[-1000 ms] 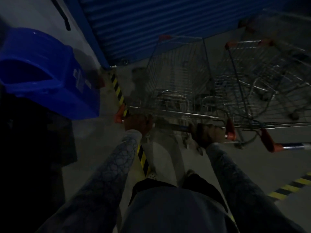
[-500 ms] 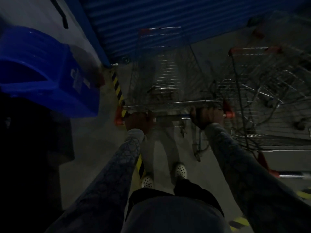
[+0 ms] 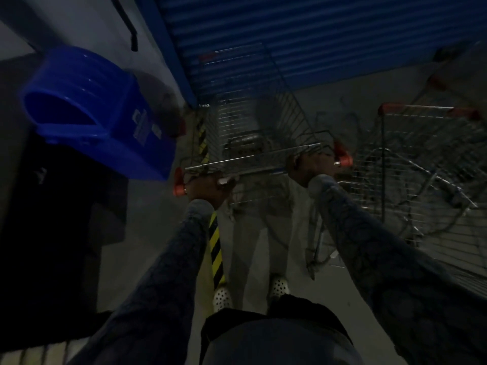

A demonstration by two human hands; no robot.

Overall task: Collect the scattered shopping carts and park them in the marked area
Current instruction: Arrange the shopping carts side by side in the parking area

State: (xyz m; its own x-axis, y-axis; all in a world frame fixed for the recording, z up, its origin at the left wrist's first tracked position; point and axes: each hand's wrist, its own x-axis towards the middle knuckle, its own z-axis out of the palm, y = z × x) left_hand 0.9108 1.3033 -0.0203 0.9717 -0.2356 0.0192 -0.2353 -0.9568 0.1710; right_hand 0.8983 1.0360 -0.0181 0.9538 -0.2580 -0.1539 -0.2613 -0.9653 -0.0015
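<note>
While arms reach forward, left hand [image 3: 208,184] and right hand [image 3: 312,167] grip 1 cart handle [image 3: 261,170]; 2 more carts [image 3: 421,154] at frame right.

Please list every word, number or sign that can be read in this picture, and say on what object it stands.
No text here can be read.
On the blue bin: a pale label, too blurred and dark to read.
On the floor tape: yellow and black stripes only, no words.

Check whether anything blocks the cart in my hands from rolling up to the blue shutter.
Nothing visible: the cart faces the shutter directly; the parked cart stands to its right, the blue bin to its left.
</note>
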